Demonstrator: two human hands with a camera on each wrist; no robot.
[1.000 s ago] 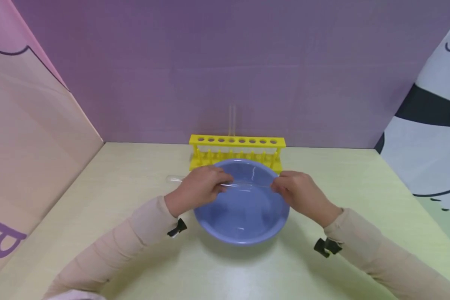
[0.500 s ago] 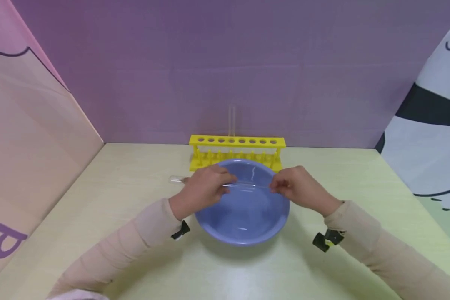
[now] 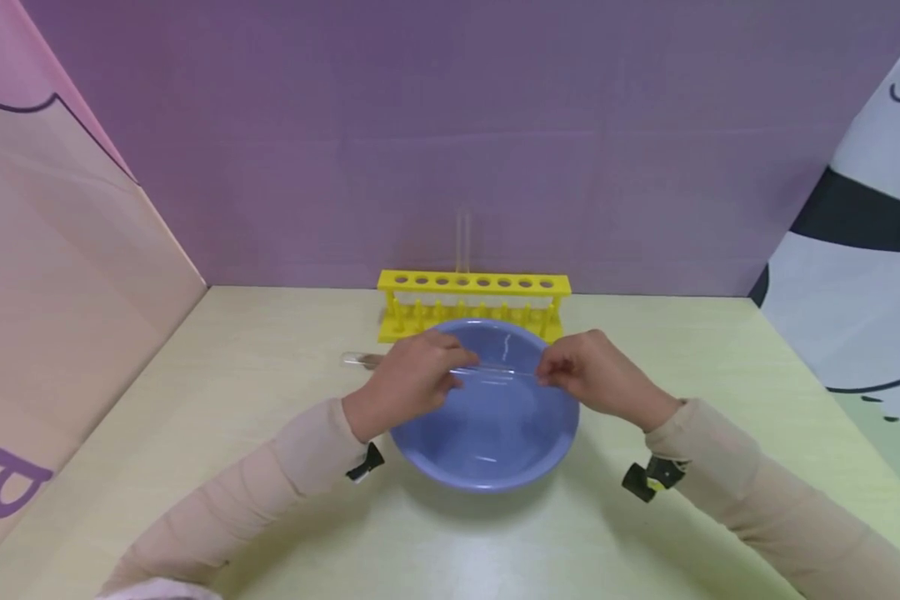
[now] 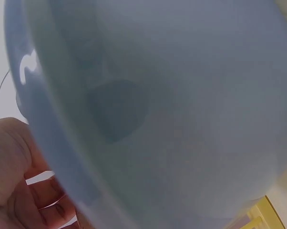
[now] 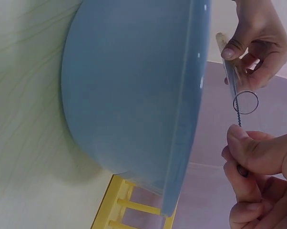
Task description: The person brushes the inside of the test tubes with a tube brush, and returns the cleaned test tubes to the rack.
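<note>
Above the blue basin [image 3: 487, 442], my left hand [image 3: 414, 373] holds a clear glass test tube [image 3: 354, 359] lying nearly level, its rounded end to the left. A brownish patch, perhaps bristles, shows inside that end. My right hand [image 3: 598, 375] pinches the twisted wire of a test tube brush [image 5: 239, 118], which runs into the tube's open mouth. In the right wrist view, the left hand's fingers [image 5: 236, 45] grip the tube near its middle. The left wrist view shows mostly the basin's outer wall and part of the left hand [image 4: 19, 181].
Behind the basin stands a yellow test tube rack [image 3: 474, 283]. Another clear glass tube [image 3: 462, 242] rises upright at the rack, against the purple backdrop [image 3: 450, 125]. The basin rests on a pale wooden table [image 3: 270, 333], with printed panels at both sides.
My left hand has shifted slightly right along with the tube. The right hand has risen a little and moved slightly left. A brownish patch now shows near the tube's rounded end.
</note>
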